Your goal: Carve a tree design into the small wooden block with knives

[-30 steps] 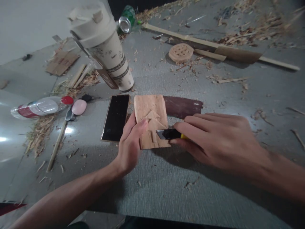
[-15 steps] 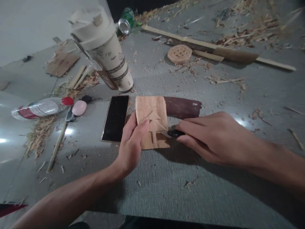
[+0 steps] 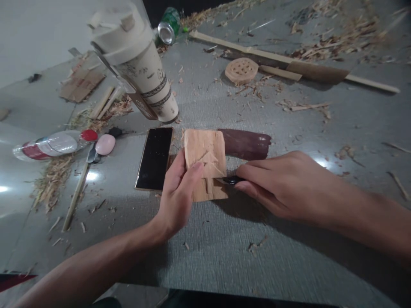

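A flat piece of light wood (image 3: 205, 154) with a tree shape cut into it lies on the grey mat (image 3: 224, 248). My left hand (image 3: 176, 194) grips its left edge, fingers over the lower left part. My right hand (image 3: 282, 184) is closed round a utility knife (image 3: 231, 180), whose dark tip touches the wood's right edge beside the tree trunk. Most of the knife is hidden under my fingers.
A black phone (image 3: 154, 157) lies left of the wood, a dark red strip (image 3: 245, 144) behind it. A tall beige cup (image 3: 141, 64) stands further back. A plastic bottle (image 3: 51, 144), a pink oval thing (image 3: 105, 144), a round wooden disc (image 3: 241, 70), long sticks and shavings lie around.
My right hand has drawn the knife rightward, from over the lower part of the wood to its right edge; the yellow handle is now hidden. My left hand has shifted slightly up the wood.
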`<action>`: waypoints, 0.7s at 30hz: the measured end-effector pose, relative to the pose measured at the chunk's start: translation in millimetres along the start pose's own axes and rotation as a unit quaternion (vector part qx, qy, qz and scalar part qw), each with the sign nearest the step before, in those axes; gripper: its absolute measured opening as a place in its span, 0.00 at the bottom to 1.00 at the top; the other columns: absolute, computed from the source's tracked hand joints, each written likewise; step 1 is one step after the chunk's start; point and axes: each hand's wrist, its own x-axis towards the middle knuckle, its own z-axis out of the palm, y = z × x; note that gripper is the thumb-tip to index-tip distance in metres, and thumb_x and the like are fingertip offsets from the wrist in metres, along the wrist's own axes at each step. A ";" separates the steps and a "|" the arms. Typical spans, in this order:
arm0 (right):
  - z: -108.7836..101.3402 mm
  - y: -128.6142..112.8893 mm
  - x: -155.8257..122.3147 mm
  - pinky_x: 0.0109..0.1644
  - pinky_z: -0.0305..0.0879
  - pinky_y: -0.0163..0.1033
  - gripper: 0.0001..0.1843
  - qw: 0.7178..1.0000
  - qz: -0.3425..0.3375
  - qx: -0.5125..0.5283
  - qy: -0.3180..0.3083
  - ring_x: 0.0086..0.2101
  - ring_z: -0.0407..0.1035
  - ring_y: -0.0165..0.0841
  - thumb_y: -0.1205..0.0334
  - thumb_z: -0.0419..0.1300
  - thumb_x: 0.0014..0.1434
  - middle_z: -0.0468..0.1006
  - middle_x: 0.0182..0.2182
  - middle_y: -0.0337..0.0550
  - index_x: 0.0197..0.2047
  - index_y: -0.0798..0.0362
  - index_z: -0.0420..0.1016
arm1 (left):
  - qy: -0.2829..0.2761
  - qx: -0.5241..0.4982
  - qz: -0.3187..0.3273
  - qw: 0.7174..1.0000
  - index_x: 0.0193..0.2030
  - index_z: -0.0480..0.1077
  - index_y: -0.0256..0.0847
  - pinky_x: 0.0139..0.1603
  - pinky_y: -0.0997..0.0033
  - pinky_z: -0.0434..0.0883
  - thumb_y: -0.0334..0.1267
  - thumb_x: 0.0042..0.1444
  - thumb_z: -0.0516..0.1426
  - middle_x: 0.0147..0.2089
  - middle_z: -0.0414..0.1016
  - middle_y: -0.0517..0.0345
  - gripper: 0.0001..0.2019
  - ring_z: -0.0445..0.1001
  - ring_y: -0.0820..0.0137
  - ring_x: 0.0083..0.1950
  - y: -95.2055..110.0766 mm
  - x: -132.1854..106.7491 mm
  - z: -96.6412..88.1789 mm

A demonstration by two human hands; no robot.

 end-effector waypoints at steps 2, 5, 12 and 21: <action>0.1 -0.5 0.5 0.30 0.45 0.44 0.29 1.000 0.002 -0.002 -0.006 0.22 0.65 0.32 0.53 0.45 0.89 0.76 0.24 0.37 0.37 0.49 0.75 | -0.004 -0.001 -0.001 1.000 0.61 0.81 0.47 0.69 0.48 0.80 0.50 0.77 0.62 0.58 0.86 0.51 0.15 0.82 0.50 0.62 -1.0 -0.2 -0.1; 0.8 -1.2 1.2 0.30 0.46 0.44 0.29 1.000 -0.003 -0.008 0.001 0.22 0.66 0.32 0.53 0.44 0.89 0.76 0.24 0.37 0.36 0.49 0.74 | -0.003 0.000 0.006 1.000 0.61 0.81 0.47 0.68 0.50 0.79 0.49 0.78 0.62 0.56 0.85 0.52 0.14 0.82 0.51 0.61 -2.2 -0.4 -0.1; 0.7 -3.2 1.4 0.28 0.48 0.44 0.31 1.000 -0.014 -0.020 0.008 0.20 0.66 0.31 0.52 0.42 0.90 0.76 0.24 0.36 0.36 0.49 0.74 | -0.017 0.015 0.006 1.000 0.63 0.80 0.46 0.64 0.54 0.78 0.48 0.79 0.61 0.59 0.85 0.52 0.14 0.80 0.54 0.58 0.2 1.2 -0.1; 1.7 -2.3 -2.6 0.31 0.47 0.46 0.29 0.998 0.017 0.039 -0.054 0.20 0.66 0.32 0.54 0.46 0.88 0.77 0.23 0.38 0.34 0.49 0.74 | -0.016 0.091 0.035 0.995 0.50 0.79 0.44 0.42 0.64 0.76 0.44 0.76 0.62 0.44 0.83 0.56 0.08 0.76 0.63 0.44 5.0 -0.6 2.1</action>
